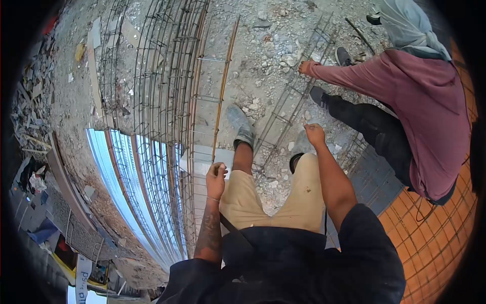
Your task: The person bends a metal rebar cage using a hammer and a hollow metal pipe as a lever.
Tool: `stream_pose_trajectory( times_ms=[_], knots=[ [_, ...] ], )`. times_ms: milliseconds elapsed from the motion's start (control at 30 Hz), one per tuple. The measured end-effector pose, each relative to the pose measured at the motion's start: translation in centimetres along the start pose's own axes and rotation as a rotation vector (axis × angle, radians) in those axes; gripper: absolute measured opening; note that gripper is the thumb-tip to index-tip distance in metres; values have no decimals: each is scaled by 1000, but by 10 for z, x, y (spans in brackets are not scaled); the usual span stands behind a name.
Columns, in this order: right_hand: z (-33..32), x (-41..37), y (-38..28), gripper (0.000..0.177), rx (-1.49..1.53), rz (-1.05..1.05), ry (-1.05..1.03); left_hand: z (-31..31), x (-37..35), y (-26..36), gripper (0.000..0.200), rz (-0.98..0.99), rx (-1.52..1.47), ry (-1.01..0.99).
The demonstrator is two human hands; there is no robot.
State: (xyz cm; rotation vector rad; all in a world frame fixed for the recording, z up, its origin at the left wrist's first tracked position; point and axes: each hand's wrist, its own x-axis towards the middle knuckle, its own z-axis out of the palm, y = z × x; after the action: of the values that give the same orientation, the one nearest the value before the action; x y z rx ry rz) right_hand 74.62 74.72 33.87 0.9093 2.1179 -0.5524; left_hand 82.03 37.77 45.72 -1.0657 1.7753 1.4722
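Outdoors, hard daylight, short shadows. Ground (268,55): pale gravel and broken stone, dusty. Left edge: heap of rubble and scrap (30,101), a long plank (66,182) beside it. Pale corrugated sheets (109,167) lie flat on the ground, curving in the lens. Right: orange gridded surface (430,238). Lower left: blue scrap (43,230), mixed litter.

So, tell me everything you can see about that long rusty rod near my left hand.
The rod is one thin, straight bar, orange-brown like rusted steel. It runs from beside the curled left hand away over the gravel ground, alongside the grey rebar cage. Several thin grey cross bars meet it along its length. Whether the hand's grip closes on its near end is unclear.
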Motion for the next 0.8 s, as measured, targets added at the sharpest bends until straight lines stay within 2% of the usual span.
stream_pose_trajectory(
  times_ms=[33, 67, 133, 200, 233, 267, 300, 333, 400, 433, 467, 500, 567, 600, 633, 667, 700, 733, 800],
  knots=[
    [12, 16, 10, 62, -27, -87, -129, 21, 18, -5, 31, 42, 39, -28],
    [31, 33, 17, 62, -50, -69, -168, 41, 39, -10, 31, 87, 84, -61],
    [84, 64, 29, 77, 26, -19, -102, 80, 71, -6, 27, 94, 42, -34],
    [123, 98, 17, 86, -9, -117, -112, 109, 97, -14, 28, 26, -4, -29],
    [135, 116, 6, 89, 165, -58, -217, 123, 106, -21, 29, -12, -22, -20],
    [157, 131, -4, 90, 279, -106, -45, 135, 116, -30, 30, -47, -41, -5],
    [168, 146, -16, 91, 414, -117, -56, 145, 132, -42, 34, -78, 1, -52],
    [172, 146, -34, 80, 289, -78, -8, 152, 145, -61, 39, -114, 37, -97],
    [191, 160, -41, 62, 864, -88, -380, 173, 181, -110, 56, 146, 463, -101],
    [204, 168, -31, 62, 859, -54, -394, 186, 197, -125, 67, 162, 481, -136],
    [214, 176, -20, 57, 1037, 25, -387, 196, 206, -136, 78, 178, 497, -174],
    [217, 184, -14, 52, 1220, 86, -366, 203, 213, -149, 78, 167, 501, -179],
    [193, 173, -8, 51, 1137, 44, -368, 216, 224, -169, 89, 151, 601, -367],
    [181, 163, -5, 53, 1053, 0, -383, 219, 225, -165, 89, 153, 603, -365],
    [174, 162, 8, 59, 1065, 1, -398, 221, 227, -154, 90, -17, 590, -523],
    [167, 161, 24, 56, 1096, 42, -425, 222, 224, -147, 90, -191, 571, -682],
    [159, 159, 36, 52, 1124, 80, -453, 231, 215, -159, 85, 74, 798, -551],
    [150, 157, 45, 52, 1128, 68, -453, 236, 210, -162, 85, 83, 800, -544],
    [137, 152, 59, 54, 1098, 170, -495, 248, 200, -169, 80, 211, 811, -401]
  ],
)
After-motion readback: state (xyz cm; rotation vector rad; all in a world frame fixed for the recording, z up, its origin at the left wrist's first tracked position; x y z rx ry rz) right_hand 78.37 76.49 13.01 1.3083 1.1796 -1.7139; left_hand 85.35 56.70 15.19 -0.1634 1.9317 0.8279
